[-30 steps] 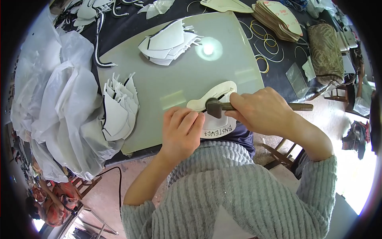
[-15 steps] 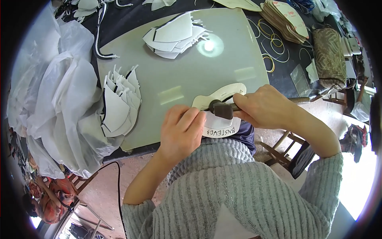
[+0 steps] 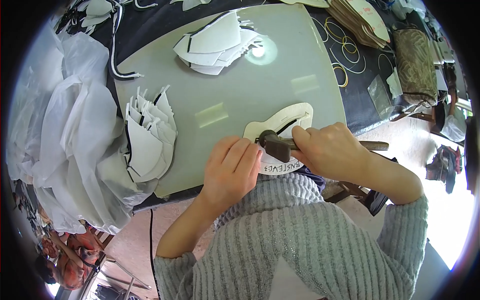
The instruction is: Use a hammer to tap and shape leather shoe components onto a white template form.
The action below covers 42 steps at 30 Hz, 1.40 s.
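My right hand (image 3: pixel 330 150) is closed round the wooden handle of a hammer (image 3: pixel 276 146). The dark hammer head is over the left part of a cream template (image 3: pixel 279 116) with a curved outline, at the near edge of the board. On that template lies a white cut piece (image 3: pixel 270 159) with a black strip (image 3: pixel 287 125) along its edge, partly hidden under the hammer and my hand. My left hand (image 3: pixel 231 167) has its fingers bent and together at the left edge of the white piece, close to the hammer head; the fingertips are partly hidden.
A grey-green board (image 3: pixel 200 95) covers the table's middle. Two fanned stacks of white pieces lie on it, a far stack (image 3: pixel 215 47) and a left stack (image 3: pixel 149 137). Clear plastic bags (image 3: pixel 82 125) heap at the left. Tan templates (image 3: pixel 359 22), yellow-white cords (image 3: pixel 345 47) and a patterned roll (image 3: pixel 414 65) lie right.
My right hand and the hammer have come nearer to me, uncovering more of the template and black strip. My left hand stays by the white piece. The whole view has shifted slightly.
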Available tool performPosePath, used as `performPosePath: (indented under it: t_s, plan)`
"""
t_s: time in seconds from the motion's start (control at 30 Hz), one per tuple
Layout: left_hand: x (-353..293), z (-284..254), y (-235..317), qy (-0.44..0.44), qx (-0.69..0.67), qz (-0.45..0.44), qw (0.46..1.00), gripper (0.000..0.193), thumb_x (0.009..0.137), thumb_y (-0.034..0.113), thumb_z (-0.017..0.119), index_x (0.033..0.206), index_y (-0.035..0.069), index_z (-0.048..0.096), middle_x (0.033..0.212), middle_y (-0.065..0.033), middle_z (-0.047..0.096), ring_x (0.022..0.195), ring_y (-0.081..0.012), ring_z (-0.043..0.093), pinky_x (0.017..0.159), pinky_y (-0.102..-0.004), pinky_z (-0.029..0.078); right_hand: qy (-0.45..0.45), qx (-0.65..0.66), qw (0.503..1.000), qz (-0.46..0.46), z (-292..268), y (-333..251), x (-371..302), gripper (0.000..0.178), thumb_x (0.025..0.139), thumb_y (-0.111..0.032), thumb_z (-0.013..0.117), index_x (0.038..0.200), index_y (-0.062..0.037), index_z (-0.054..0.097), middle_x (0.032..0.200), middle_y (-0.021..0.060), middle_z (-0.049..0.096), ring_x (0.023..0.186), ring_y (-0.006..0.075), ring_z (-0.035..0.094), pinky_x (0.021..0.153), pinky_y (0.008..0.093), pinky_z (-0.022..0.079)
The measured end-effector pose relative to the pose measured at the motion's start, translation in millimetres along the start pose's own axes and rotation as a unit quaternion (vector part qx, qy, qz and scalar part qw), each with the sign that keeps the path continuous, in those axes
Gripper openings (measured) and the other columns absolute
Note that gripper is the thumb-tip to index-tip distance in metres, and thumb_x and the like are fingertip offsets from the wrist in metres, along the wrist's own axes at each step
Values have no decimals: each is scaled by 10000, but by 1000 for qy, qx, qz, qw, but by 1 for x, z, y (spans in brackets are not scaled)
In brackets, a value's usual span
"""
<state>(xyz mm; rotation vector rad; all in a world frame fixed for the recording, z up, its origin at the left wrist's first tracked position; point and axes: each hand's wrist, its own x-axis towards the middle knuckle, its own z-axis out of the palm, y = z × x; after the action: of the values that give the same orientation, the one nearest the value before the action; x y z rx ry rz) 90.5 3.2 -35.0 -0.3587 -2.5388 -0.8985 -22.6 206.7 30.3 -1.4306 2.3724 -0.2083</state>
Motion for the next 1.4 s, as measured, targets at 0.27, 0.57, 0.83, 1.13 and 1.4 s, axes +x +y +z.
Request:
performPosePath:
  t_s: [0.27,0.57,0.83,1.13,1.4]
  plan:
    - [-9,4,1,42,52,-10,998,200,732,-20,755,874,13,618,937,-107,650,862,-302,640,715,-371,541,183,58,981,23,-2,-11,-4,338,950,-327,623,821,-41,495,501,79,544,446,272,597,416,373,460]
    - [-10,5,5,48,61,-22,997,164,789,30,723,900,20,603,932,-103,643,890,-291,632,748,-383,525,81,14,995,59,4,-27,4,317,988,-309,556,850,-26,511,535,108,591,489,291,634,446,383,486]
    - [20,-16,0,-53,-12,-133,990,190,816,47,726,984,19,641,875,-106,644,778,-251,655,684,-324,522,180,112,971,110,-7,-6,3,320,989,-302,565,852,-17,514,565,158,588,517,356,618,482,435,485]
    - [65,-29,-14,-218,-92,-238,942,236,762,71,736,964,11,629,681,-62,625,601,-159,620,604,-295,500,198,144,955,166,0,15,-20,339,985,-294,578,811,-15,496,577,181,564,538,384,590,500,454,459]
    - [89,-29,-28,-320,-90,-222,916,228,716,53,721,859,1,551,587,-45,573,538,-134,546,545,-295,436,126,37,978,162,-2,16,-9,377,1011,-351,511,860,-8,554,586,160,605,558,378,628,532,459,499]
